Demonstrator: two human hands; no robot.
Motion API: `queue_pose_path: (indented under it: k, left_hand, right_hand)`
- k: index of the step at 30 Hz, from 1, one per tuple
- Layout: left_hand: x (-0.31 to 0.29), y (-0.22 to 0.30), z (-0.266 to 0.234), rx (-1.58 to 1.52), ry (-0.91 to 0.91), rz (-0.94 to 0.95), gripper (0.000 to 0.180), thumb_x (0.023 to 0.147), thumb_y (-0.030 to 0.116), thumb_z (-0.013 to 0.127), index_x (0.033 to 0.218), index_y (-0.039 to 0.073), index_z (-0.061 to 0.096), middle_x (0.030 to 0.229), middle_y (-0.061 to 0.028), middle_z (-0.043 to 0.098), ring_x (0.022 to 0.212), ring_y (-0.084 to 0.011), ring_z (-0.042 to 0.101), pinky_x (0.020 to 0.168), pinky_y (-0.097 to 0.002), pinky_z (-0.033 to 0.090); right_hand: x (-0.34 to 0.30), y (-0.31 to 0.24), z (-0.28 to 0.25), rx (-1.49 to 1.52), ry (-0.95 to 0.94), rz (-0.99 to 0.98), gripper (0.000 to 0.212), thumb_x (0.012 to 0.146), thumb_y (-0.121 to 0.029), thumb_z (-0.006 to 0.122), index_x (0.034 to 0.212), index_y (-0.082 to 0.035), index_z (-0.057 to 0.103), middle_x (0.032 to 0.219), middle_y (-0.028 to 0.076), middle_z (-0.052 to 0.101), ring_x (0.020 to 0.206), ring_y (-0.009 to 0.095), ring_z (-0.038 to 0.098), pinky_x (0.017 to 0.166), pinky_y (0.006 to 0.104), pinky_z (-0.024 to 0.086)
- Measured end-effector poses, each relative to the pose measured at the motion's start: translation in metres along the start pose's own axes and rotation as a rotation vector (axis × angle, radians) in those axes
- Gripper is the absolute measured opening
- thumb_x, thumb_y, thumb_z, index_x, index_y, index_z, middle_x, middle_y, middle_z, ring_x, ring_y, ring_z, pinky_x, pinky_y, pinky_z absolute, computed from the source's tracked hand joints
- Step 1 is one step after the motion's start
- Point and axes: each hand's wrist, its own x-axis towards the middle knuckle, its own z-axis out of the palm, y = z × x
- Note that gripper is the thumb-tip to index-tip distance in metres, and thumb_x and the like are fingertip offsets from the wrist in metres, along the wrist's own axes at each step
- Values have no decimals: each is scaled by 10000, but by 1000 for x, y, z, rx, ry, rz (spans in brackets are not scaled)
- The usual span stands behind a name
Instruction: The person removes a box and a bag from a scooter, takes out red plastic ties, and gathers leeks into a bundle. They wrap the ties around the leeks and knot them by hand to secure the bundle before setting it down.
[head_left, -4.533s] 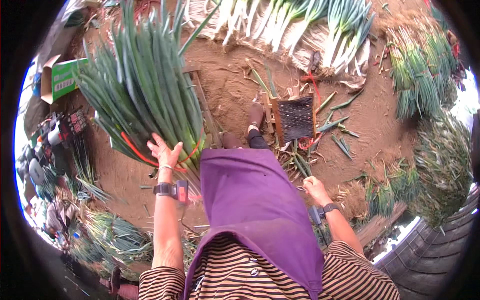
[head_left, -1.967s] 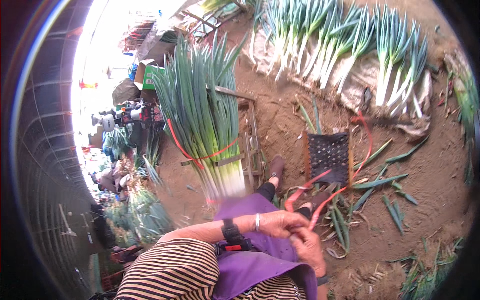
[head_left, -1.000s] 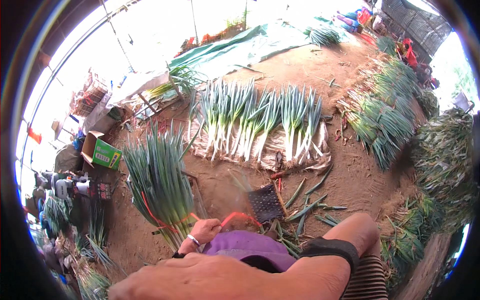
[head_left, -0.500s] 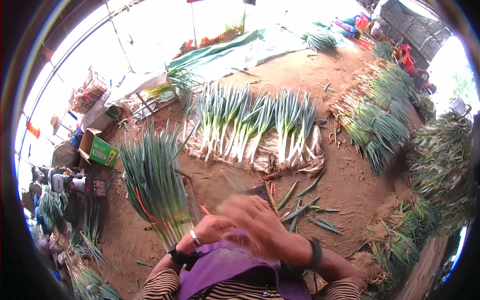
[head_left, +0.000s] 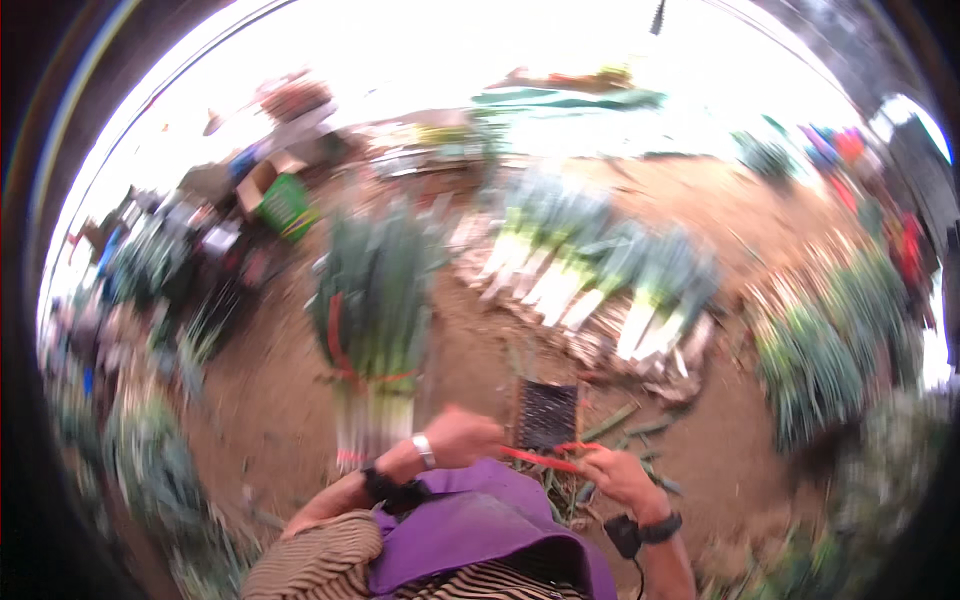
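Note:
A red strip [head_left: 538,458], perhaps tape or ribbon, runs between my two hands in front of the purple apron [head_left: 465,525]. My left hand [head_left: 462,437], with a silvery band at its wrist, is closed on one end of it. My right hand [head_left: 622,478] pinches the other end, where the strip looks doubled. Just beyond the strip lies a dark ridged mat or panel [head_left: 547,415]. To the left of my left hand stands a thick bundle of large green onions [head_left: 375,300], bound with red strips around its lower part and base. Motion blurs the view.
Several smaller bunches of green onions [head_left: 625,270] lie in a row on a pale sheet [head_left: 590,345] ahead. Onion heaps are at right [head_left: 825,345] and left [head_left: 150,440]. Loose leaves [head_left: 610,422] litter the soil. A green carton [head_left: 285,205] sits far left.
My hands have moved apart, the right one going rightward, and the red strip now stretches between them. The whole view has swung, shifting the bundle and the row of onions to the right.

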Motion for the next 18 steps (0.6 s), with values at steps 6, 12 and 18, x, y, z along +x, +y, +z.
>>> queue_pose_path:
  k: [6,12,18]
  left_hand:
    - [-1,-6,19,112,81,46,111,684,129,538,794,123,531,702,-67,517,660,-288,557,539,-399,443]
    - [-48,-51,-4,83,121,-238,98,715,176,536,717,83,508,706,-96,543,704,-309,563,540,-414,430]
    - [-79,-102,-45,23,260,-256,101,726,197,528,734,98,507,719,-92,548,712,-309,555,547,-429,421]
  right_hand:
    - [62,-51,63,941,-232,107,275,829,-150,550,1054,1,504,937,42,563,842,121,528,747,250,418]
    - [112,-68,65,588,-344,146,175,864,-158,505,936,-7,554,745,-21,546,652,51,451,591,193,367]
    - [181,-73,77,390,-531,-17,307,847,-271,495,1054,-46,523,843,37,574,705,130,531,636,211,444]
